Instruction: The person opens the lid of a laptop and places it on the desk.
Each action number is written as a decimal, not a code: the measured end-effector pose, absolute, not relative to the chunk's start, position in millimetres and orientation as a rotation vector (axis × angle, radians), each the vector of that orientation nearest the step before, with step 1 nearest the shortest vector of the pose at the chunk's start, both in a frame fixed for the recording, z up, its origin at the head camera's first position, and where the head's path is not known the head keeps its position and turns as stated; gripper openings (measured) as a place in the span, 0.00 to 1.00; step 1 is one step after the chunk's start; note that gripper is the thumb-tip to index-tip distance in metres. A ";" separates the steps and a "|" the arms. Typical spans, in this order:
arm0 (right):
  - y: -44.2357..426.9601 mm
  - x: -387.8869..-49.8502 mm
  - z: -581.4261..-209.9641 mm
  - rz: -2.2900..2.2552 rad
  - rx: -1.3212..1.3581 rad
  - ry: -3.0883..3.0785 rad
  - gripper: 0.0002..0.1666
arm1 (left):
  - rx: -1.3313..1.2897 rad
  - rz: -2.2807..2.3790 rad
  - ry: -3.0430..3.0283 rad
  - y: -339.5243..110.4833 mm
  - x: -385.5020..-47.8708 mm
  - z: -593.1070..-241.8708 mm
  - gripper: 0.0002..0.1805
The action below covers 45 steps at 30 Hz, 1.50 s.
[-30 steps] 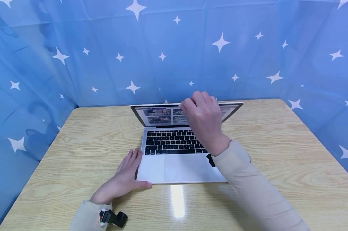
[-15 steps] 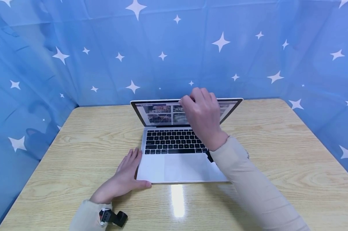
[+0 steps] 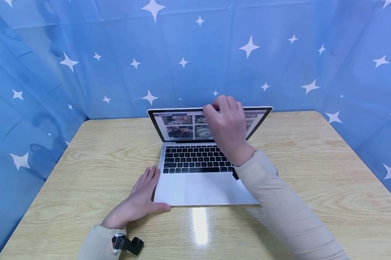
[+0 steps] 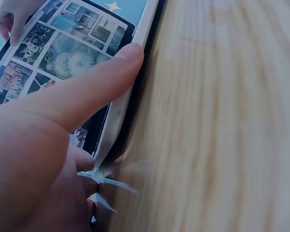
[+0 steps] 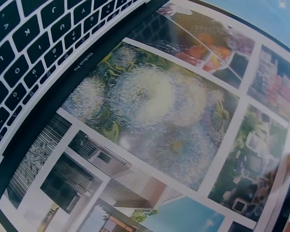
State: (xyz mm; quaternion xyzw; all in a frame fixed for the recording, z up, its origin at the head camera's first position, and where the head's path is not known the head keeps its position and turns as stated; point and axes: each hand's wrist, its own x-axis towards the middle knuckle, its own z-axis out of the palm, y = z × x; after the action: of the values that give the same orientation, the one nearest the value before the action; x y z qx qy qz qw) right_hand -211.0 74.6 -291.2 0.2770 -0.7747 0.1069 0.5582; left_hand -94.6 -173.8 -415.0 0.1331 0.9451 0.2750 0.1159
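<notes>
The thin, silver-rimmed lid of the black-keyed silver metal laptop leans farther back than a second ago, so its photo-filled screen faces me better. My right hand grips its top edge, fingers curled; just right of my left hand, whose extended fingers touch it, the base rests on the pale wood-grain tabletop.

"Facebook" is showing at the laptop screen's upper left! Over at the right wrist view, "MacBook Pro" is running along the black bezel, while upturned K, O and P are standing out on the keys.
</notes>
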 end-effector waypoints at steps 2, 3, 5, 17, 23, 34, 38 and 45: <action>75.8 -211.2 -293.3 0.238 0.650 -1.853 0.12 | 0.392 0.810 2.765 -173.8 -94.8 -415.0 0.65; 76.3 -211.3 -294.4 0.231 0.651 -1.866 0.11 | 0.393 0.810 2.762 -173.8 -94.7 -415.0 0.65; 77.5 -211.6 -296.7 0.216 0.656 -1.896 0.09 | 0.392 0.811 2.761 -173.9 -94.6 -415.0 0.65; 80.2 -215.9 -303.2 0.184 0.673 -1.960 0.13 | 0.385 0.791 2.766 -172.9 -94.8 -413.2 0.65; 81.2 -216.6 -302.5 0.209 0.680 -1.975 0.15 | 0.386 0.794 2.769 -172.8 -94.9 -413.4 0.65; 82.0 -217.1 -304.2 0.182 0.718 -2.035 0.27 | 0.373 0.803 2.760 -173.2 -94.4 -413.7 0.65; 82.1 -218.8 -305.2 0.201 0.738 -2.037 0.29 | 0.369 0.793 2.758 -172.5 -94.4 -414.4 0.65; 83.1 -221.7 -305.3 0.169 0.749 -2.045 0.32 | 0.356 0.787 2.765 -172.7 -95.2 -414.9 0.66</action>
State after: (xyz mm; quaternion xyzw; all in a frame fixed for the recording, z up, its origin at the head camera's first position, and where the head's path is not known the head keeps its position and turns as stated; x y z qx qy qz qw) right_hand -221.7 83.1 -305.3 0.3042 -0.8311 0.0687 0.4605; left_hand -95.2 -172.7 -414.9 0.1219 0.9474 0.2695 0.1222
